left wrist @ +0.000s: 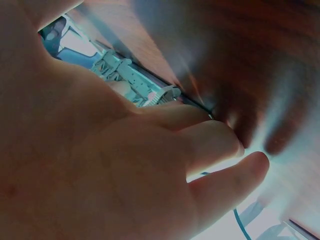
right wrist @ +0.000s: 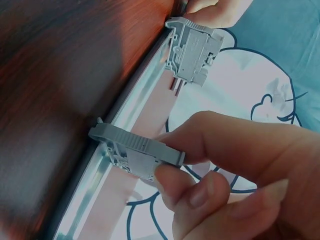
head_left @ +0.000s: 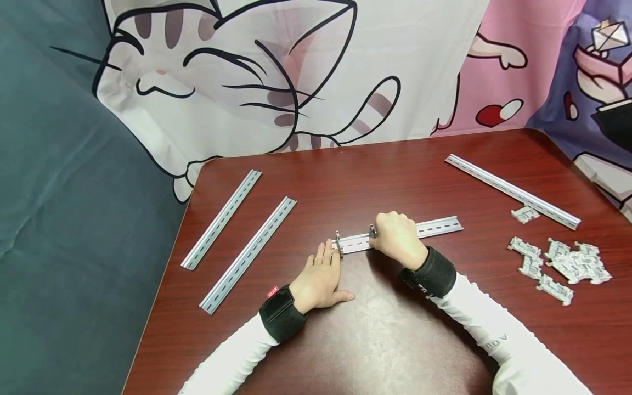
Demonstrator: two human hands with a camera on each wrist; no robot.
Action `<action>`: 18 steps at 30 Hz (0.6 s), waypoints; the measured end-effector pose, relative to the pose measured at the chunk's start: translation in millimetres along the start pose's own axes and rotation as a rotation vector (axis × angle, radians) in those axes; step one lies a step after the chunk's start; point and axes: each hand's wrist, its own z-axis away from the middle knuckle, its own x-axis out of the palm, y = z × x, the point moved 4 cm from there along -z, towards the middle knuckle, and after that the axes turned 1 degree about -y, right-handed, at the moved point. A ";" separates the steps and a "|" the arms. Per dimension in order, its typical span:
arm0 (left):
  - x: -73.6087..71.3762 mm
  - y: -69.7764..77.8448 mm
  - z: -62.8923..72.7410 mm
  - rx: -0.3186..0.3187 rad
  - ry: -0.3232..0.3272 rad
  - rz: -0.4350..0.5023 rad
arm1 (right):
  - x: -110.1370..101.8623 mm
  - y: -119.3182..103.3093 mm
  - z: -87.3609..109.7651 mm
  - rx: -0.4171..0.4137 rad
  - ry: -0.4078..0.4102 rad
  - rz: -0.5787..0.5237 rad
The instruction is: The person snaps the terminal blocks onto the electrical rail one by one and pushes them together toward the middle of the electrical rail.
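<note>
A slotted metal DIN rail [head_left: 439, 225] lies crosswise on the table in front of both hands. The right hand [head_left: 397, 236] pinches a grey terminal block [right wrist: 137, 147] between thumb and fingers, its foot at the rail in the right wrist view. Farther along, a second grey terminal block [right wrist: 192, 52] stands upright on the rail near its left end. Beside that block, the left hand [head_left: 321, 280] lies with fingers extended, fingertips right at the block and rail end, thumb spread out. In the left wrist view the left hand's fingers [left wrist: 215, 142] hide most of the rail.
Two more slotted rails, an outer one [head_left: 222, 219] and an inner one [head_left: 249, 255], lie slanted at the left. Another rail [head_left: 513, 192] lies at the back right. Several loose grey terminal blocks [head_left: 580, 264] are gathered at the right, with one [head_left: 525, 214] beside that rail.
</note>
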 end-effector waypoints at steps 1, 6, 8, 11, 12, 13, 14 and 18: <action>0.0 0.0 -0.1 -0.001 0.000 0.003 | -0.3 0.8 0.0 0.003 -0.002 -0.001; 0.6 0.1 -0.3 -0.002 -0.007 0.011 | -2.5 4.9 0.0 0.018 -0.018 -0.007; 0.7 0.2 -0.1 -0.002 -0.007 0.012 | -3.4 6.3 -0.4 0.025 -0.028 -0.006; 0.4 0.3 0.2 -0.002 -0.007 0.011 | -4.9 8.6 -1.1 0.034 -0.042 -0.002; 0.3 0.3 0.2 -0.001 -0.007 0.008 | -5.3 9.6 -1.4 0.038 -0.047 -0.002; 0.4 0.2 0.1 -0.001 -0.006 0.007 | -5.6 10.5 -1.7 0.041 -0.051 -0.001; 0.3 0.2 0.0 0.000 -0.006 0.005 | -6.0 11.4 -1.9 0.044 -0.054 -0.001; 0.7 0.1 -0.5 0.002 -0.002 0.001 | -6.7 16.3 -2.5 0.059 -0.062 -0.003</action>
